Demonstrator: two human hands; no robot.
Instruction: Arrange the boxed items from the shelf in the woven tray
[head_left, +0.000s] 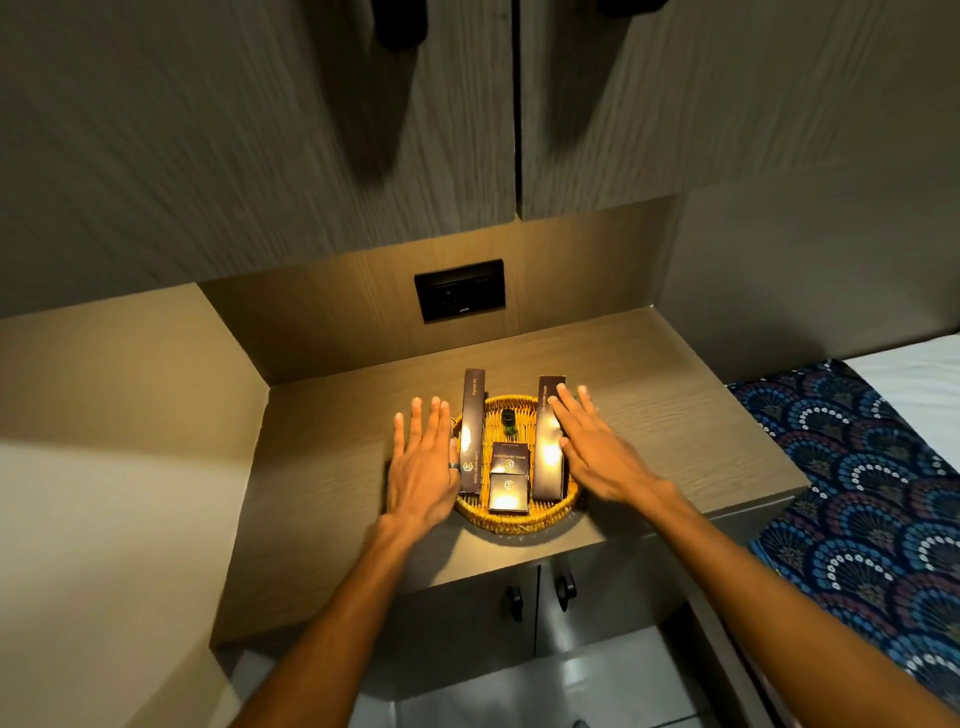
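Observation:
A round woven tray (511, 521) sits on the wooden shelf (332, 462). In it lie a long dark box (471, 431) on the left, a second long dark box (549, 447) on the right, and two small dark boxes (509, 458) (508, 493) in the middle front. A small dark green bottle (508, 420) stands at the tray's back. My left hand (423, 462) is flat and open beside the tray's left rim. My right hand (592, 447) is flat and open over the right rim, its fingers touching the right long box. Neither hand holds anything.
A black socket plate (459, 289) is set in the back wall of the niche. Wooden cupboard doors hang above. Below the shelf are cabinet doors with dark knobs (564, 590). A bed with a blue patterned cover (862, 493) lies to the right.

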